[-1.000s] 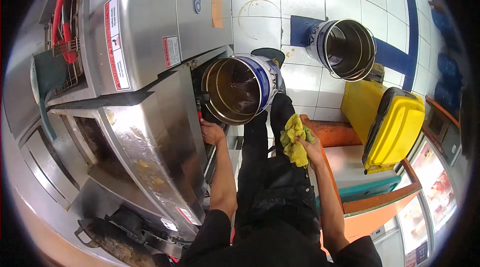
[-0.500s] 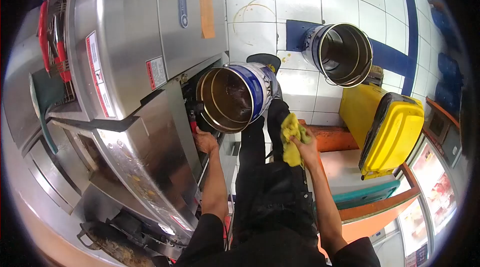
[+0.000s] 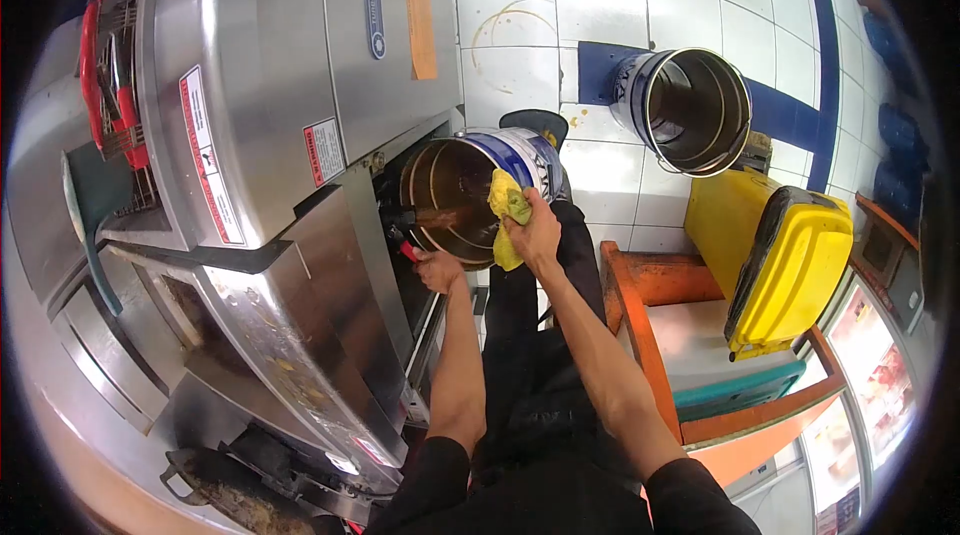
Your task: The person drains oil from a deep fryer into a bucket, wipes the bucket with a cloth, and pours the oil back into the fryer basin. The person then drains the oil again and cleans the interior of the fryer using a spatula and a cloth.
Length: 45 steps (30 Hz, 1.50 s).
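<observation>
My left hand (image 3: 438, 271) is closed around a red handle (image 3: 408, 250) low on the steel fryer-like unit. Beside that handle, a black pipe end (image 3: 398, 219) points into a metal bucket (image 3: 470, 150) with a blue and white outside. A brown streak (image 3: 440, 219) stretches from the pipe into the bucket, which has dark brown liquid inside. In my right hand (image 3: 535, 233) is a bunched yellow cloth (image 3: 508, 207), held at the bucket's near right rim. The cloth hides part of that rim.
Another metal bucket (image 3: 697, 115) stands on the white tiled floor (image 3: 600, 5). A yellow lidded bin (image 3: 795, 265) and an orange-framed counter (image 3: 640, 335) are at right. The steel unit (image 3: 270, 85) fills the left, with red-handled baskets (image 3: 125, 115) on it.
My right hand has brought the cloth left to the bucket's rim. My left hand has shifted slightly right with the red handle, and a brown streak now shows at the pipe.
</observation>
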Motion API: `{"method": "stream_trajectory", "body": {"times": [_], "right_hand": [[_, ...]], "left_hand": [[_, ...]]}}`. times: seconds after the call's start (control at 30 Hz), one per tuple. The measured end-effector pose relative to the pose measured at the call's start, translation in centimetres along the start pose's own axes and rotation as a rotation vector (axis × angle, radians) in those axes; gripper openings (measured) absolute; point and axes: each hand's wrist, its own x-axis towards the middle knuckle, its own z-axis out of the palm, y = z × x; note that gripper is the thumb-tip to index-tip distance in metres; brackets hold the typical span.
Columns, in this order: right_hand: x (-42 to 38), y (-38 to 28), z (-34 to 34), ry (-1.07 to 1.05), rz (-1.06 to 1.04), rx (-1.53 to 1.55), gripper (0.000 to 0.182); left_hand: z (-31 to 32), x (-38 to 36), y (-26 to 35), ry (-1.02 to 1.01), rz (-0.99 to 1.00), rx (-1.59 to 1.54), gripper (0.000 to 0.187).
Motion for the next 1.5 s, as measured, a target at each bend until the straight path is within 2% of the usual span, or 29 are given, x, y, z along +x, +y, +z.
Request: {"method": "stream_trajectory", "body": {"times": [0.2, 0.27, 0.4, 0.5, 0.57, 0.6, 0.67, 0.7, 0.77, 0.8, 0.87, 1.0, 1.07, 1.2, 1.3, 1.37, 1.43, 1.47, 1.5], "right_hand": [[0.7, 0.1, -0.4, -0.03, -0.055, -0.046, 0.038], [0.8, 0.4, -0.2, -0.042, -0.06, -0.057, 0.038], [1.1, 1.0, 0.0, -0.052, -0.091, -0.09, 0.039], [1.2, 0.4, -0.4, -0.088, -0.053, -0.104, 0.04], [1.2, 0.2, -0.6, -0.097, -0.052, -0.115, 0.041], [1.2, 0.1, -0.6, -0.111, -0.046, -0.126, 0.041], [1.1, 0.5, -0.3, -0.097, -0.064, -0.126, 0.042], [1.1, 0.8, -0.2, -0.081, -0.077, -0.126, 0.042], [1.0, 0.5, -0.2, -0.095, -0.061, -0.13, 0.043], [1.0, 0.4, -0.2, -0.104, -0.037, -0.132, 0.043], [0.9, 0.5, -0.2, -0.114, -0.05, -0.136, 0.046], [0.9, 1.1, 0.3, -0.105, -0.08, -0.136, 0.044], [0.7, 0.8, 0.2, -0.107, -0.06, -0.156, 0.043], [0.4, 0.5, 0.2, -0.11, -0.044, -0.163, 0.044], [0.5, 2.2, 0.8, -0.094, -0.086, -0.105, 0.047], [1.0, 2.5, 1.1, -0.059, -0.111, -0.116, 0.051], [1.3, 2.5, 1.2, -0.067, -0.097, -0.145, 0.054], [1.2, 2.1, 1.0, -0.081, -0.061, -0.164, 0.056], [1.2, 1.4, 0.7, -0.122, -0.033, -0.214, 0.062]], "left_hand": [[-1.5, -0.6, 4.0, -0.118, -0.187, -0.014, 0.073], [-3.0, 0.1, 4.9, -0.587, -0.349, -0.301, 0.078], [-4.7, 0.5, 6.1, -0.591, -0.308, -0.199, 0.077], [-4.3, 1.5, 5.1, -0.647, -0.195, -0.179, 0.074], [-3.8, 2.5, 4.7, -0.763, -0.204, -0.209, 0.054], [-3.2, 2.6, 4.5, -0.761, -0.203, -0.215, 0.054], [-2.7, 2.1, 4.3, -0.661, -0.04, -0.14, 0.061], [-2.4, 2.2, 4.3, -0.661, -0.043, -0.146, 0.061], [-2.6, 2.4, 5.0, -0.76, -0.186, -0.283, 0.05], [-2.6, 2.3, 5.2, -0.761, -0.19, -0.287, 0.05], [-4.1, 1.8, 6.1, -0.807, -0.313, -0.478, 0.031], [-3.3, 2.5, 6.6, -0.821, -0.442, -0.523, 0.033], [-3.1, 2.5, 6.6, -0.87, -0.501, -0.66, 0.033], [-5.1, 1.8, 7.2, -0.81, -0.536, -0.713, 0.036], [-2.6, 1.8, 4.4, -0.9, -0.631, -0.868, 0.044], [-3.7, 0.4, 2.3, -0.983, -0.706, -1.174, 0.044], [-8.4, -2.6, 1.2, -0.967, -0.491, -1.092, 0.042], [-10.8, -4.0, 0.0, -1.014, -0.353, -0.999, 0.04], [-12.3, -5.5, -1.9, -1.06, -0.266, -1.034, 0.038]]}}
